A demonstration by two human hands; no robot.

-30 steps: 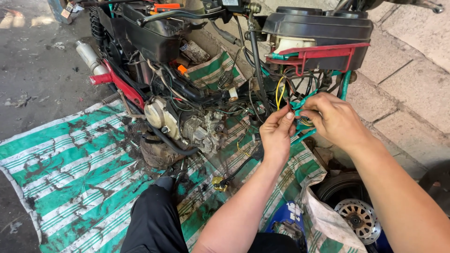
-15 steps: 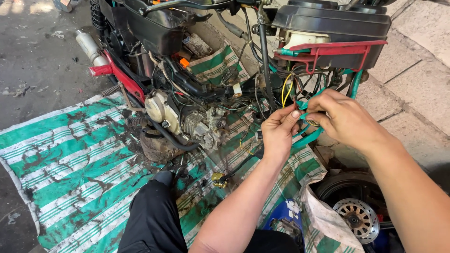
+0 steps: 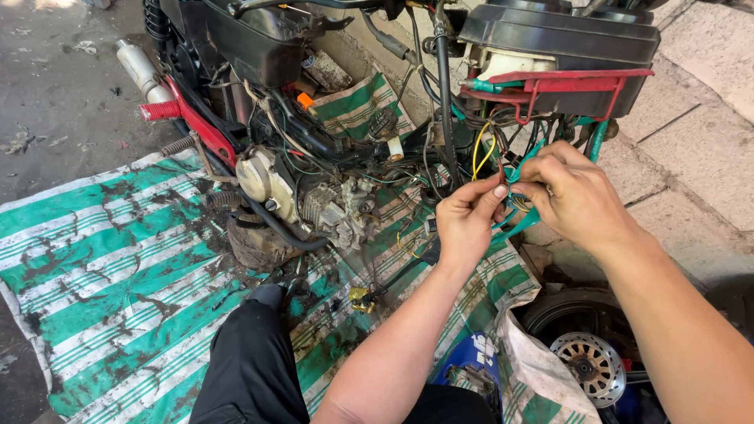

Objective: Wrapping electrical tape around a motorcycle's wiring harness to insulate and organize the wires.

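Pinching the wire bundle (image 3: pixel 509 188) from both sides: left hand (image 3: pixel 465 224) closes thumb and forefinger on the strands, right hand (image 3: pixel 577 196) curls shut around them, likely to keep them taut and separated. Bundle hangs under the red bracket (image 3: pixel 550 86), beside the engine (image 3: pixel 314 204). Striped tarp (image 3: pixel 102 259) catches grime underneath.

I note a green-and-white striped tarp (image 3: pixel 102 267), oil-stained, under the stripped engine (image 3: pixel 314 208), a chrome exhaust pipe (image 3: pixel 140 69) upper left, and a spoked wheel (image 3: pixel 589 365) lower right.
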